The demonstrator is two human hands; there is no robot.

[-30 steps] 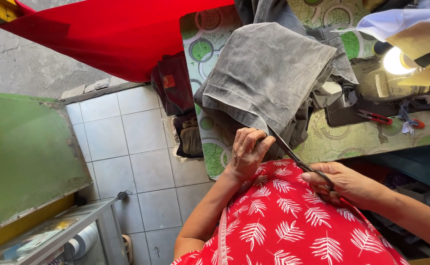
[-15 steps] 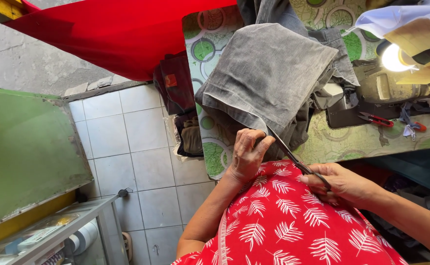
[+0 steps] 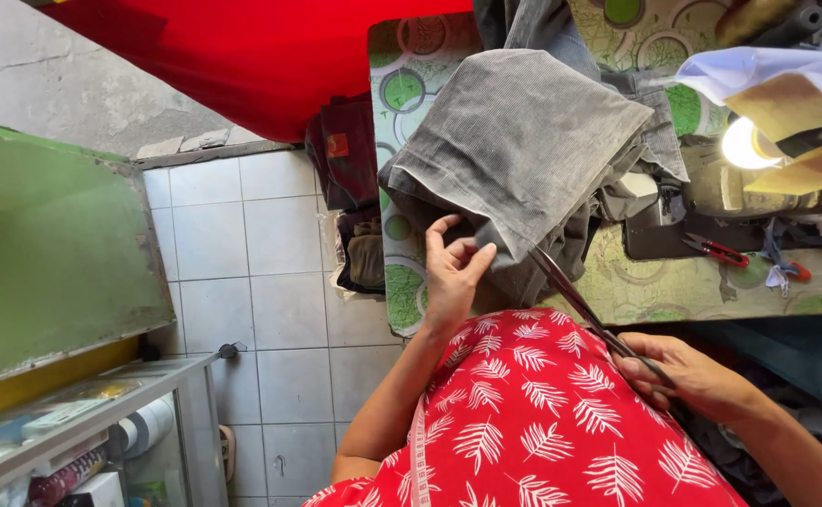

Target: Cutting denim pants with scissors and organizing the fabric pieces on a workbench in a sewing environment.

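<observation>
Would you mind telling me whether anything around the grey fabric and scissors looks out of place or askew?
Nothing looks damaged or spilled. The grey corduroy fabric lies bunched and overhangs the table edge beside the left hand; the right hand holds long scissors pointing at it.

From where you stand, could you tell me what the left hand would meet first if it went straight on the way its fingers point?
The left hand already touches the grey corduroy fabric; further on lies more of it, probably.
</observation>
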